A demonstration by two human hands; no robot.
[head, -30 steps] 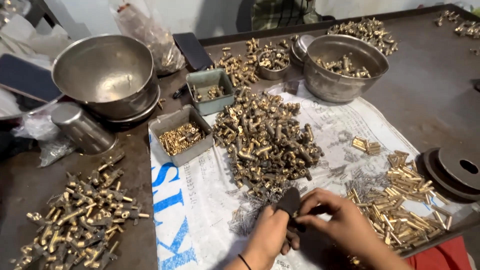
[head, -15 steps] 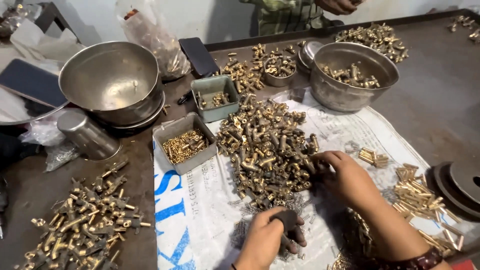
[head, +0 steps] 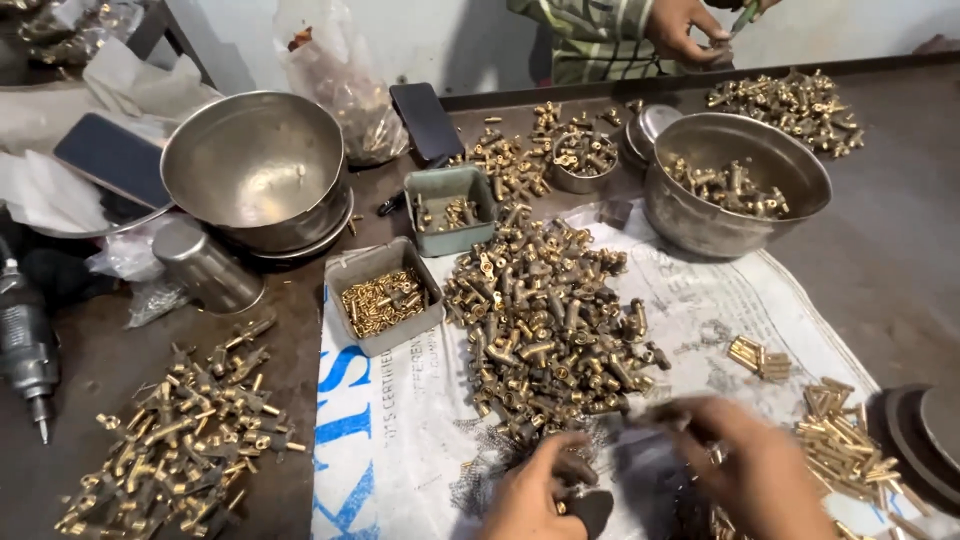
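Note:
My left hand (head: 535,490) is at the near edge of the printed white sack (head: 400,440), closed around a small dark tool (head: 592,508). My right hand (head: 755,470) is just right of it and blurred by motion, its fingertips pointing left toward the near edge of the big pile of brass fittings (head: 550,320). A blurred streak shows at those fingertips, and I cannot tell whether it is a fitting. Thin wire springs (head: 480,480) lie on the sack in front of my left hand.
A grey tray of small brass pieces (head: 385,300), a green tray (head: 455,210), an empty steel bowl (head: 255,170), a bowl with fittings (head: 735,185), a steel cup (head: 205,265), brass tubes (head: 840,440), another fittings pile (head: 190,440), dark discs (head: 925,430). Another person's hand (head: 690,30) works at the far side.
My right hand reached into the central pile, then pulled back toward my left hand at the near edge. My left hand kept hold of the dark tool. The view tilted up slightly.

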